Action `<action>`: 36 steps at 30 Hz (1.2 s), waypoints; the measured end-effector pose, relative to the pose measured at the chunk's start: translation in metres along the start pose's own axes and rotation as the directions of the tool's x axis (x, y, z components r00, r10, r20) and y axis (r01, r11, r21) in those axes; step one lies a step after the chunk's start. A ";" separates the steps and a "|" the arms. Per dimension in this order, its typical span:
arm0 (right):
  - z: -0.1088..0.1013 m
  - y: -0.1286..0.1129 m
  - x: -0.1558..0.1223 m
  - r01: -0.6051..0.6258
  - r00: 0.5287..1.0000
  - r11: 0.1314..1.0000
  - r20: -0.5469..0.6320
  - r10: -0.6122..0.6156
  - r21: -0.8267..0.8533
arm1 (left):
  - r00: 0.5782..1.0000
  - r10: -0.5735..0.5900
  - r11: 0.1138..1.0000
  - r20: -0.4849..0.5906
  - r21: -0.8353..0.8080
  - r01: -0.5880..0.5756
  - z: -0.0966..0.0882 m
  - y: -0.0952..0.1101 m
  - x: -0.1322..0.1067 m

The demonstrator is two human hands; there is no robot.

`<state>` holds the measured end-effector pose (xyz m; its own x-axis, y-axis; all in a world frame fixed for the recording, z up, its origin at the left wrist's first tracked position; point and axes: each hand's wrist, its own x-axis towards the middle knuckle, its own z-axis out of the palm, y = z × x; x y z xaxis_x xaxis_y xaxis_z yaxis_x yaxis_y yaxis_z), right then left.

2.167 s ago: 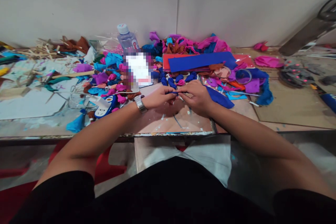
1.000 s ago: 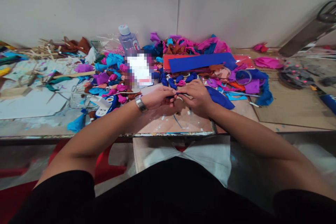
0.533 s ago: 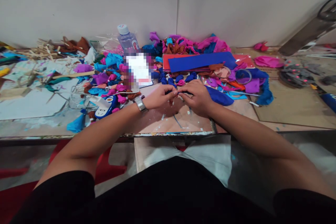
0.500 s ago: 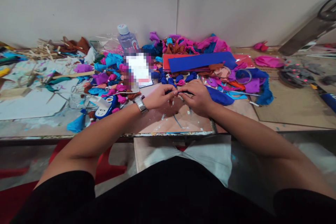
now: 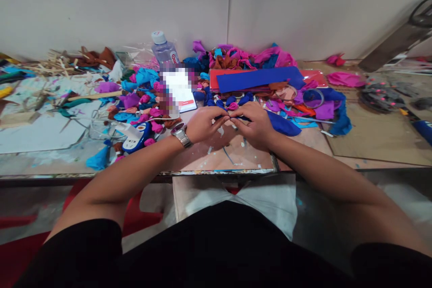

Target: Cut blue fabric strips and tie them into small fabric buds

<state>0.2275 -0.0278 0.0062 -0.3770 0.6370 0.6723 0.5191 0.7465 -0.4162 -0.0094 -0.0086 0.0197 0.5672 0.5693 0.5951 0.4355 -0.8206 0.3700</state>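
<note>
My left hand point(image 5: 205, 124), with a metal watch point(image 5: 181, 134) on its wrist, is closed in a pinch above the table. Facing it, my right hand point(image 5: 253, 125) pinches too, and the fingertips of both meet. Between the fingers shows a bit of dark blue cloth point(image 5: 240, 118), mostly hidden by them. Just behind my hands lie several dark blue cloth bundles point(image 5: 230, 100) and a pink one point(image 5: 232, 106). A flat blue piece of cloth point(image 5: 284, 124) lies close to the right hand's outer side.
A lit phone point(image 5: 185, 94) leans near a plastic bottle point(image 5: 164, 51). A blue and white power strip point(image 5: 137, 138) with a cord sits left. Coloured cloth scraps point(image 5: 135, 99), a long blue strip point(image 5: 259, 79), a ring point(image 5: 312, 97) and cardboard point(image 5: 378, 144) spread across the table point(image 5: 202, 159).
Both hands stay in nearly the same place. The fingers have shifted slightly on the dark blue cloth, and the left wrist has turned a little, showing more of the watch face.
</note>
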 end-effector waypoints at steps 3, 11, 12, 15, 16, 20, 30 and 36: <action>0.001 0.000 -0.001 0.015 0.999 1.000 -0.037 -0.015 0.005 | 0.999 -0.003 1.000 -0.034 -0.022 0.002 -0.001 0.001 0.000; 0.002 0.000 -0.001 -0.013 0.999 1.000 -0.033 0.013 -0.003 | 0.997 0.001 0.999 -0.078 -0.052 -0.006 -0.001 0.005 0.000; 0.002 0.000 -0.001 -0.017 0.999 1.000 -0.034 0.017 -0.002 | 0.996 0.013 0.999 -0.084 -0.044 -0.017 0.000 0.005 0.000; 0.003 0.001 -0.001 -0.015 0.999 1.000 -0.051 0.015 0.013 | 0.996 0.023 0.999 -0.086 -0.028 -0.026 0.001 0.005 -0.001; 0.003 0.001 -0.001 -0.011 0.998 1.000 -0.057 0.012 0.017 | 0.996 0.018 0.999 -0.083 -0.025 -0.020 0.002 0.004 -0.001; 0.003 -0.001 -0.001 -0.011 0.999 1.000 -0.046 0.012 0.025 | 0.996 0.031 0.999 -0.089 -0.006 -0.032 0.003 0.003 -0.003; 0.003 -0.004 0.001 -0.031 0.999 0.996 -0.013 0.032 0.082 | 0.988 0.121 0.992 -0.097 0.055 -0.116 0.003 0.003 -0.005; 0.003 -0.008 0.000 -0.047 0.998 0.997 0.047 0.044 0.062 | 0.981 0.164 0.983 -0.100 0.103 -0.154 0.003 0.000 -0.006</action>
<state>0.2209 -0.0327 0.0074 -0.3895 0.6776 0.6238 0.4875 0.7263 -0.4846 -0.0103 -0.0117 0.0140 0.5585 0.4190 0.7159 0.4130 -0.8889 0.1981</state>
